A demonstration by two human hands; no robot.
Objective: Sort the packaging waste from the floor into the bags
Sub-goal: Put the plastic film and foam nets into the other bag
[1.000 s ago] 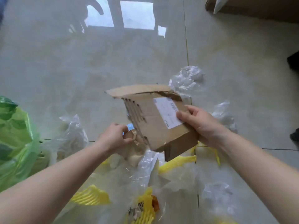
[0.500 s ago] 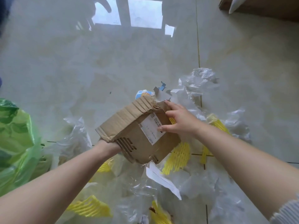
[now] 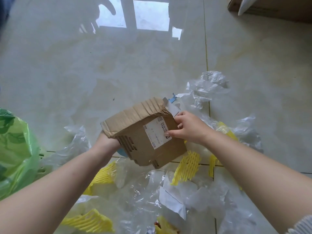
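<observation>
A flattened brown cardboard box (image 3: 135,129) with a white shipping label is held above the floor between both hands. My left hand (image 3: 106,142) supports it from below at its left edge, with the fingers hidden under the cardboard. My right hand (image 3: 187,127) grips the box's right side, thumb lying on the label and fingers curled over the top right corner. Under the box, clear plastic film (image 3: 207,86), yellow foam netting (image 3: 187,164) and white paper scraps (image 3: 172,201) litter the floor. A green plastic bag (image 3: 15,149) stands at the left edge.
The floor is glossy pale tile (image 3: 118,65). A large cardboard box (image 3: 273,9) sits at the top right corner. More clear film (image 3: 74,146) lies beside the green bag. Yellow netting pieces (image 3: 89,222) lie close to me.
The box has come down from a raised, tilted pose and now lies flatter with its label facing up. My left hand went beneath its left edge; my right hand shifted toward the top right corner.
</observation>
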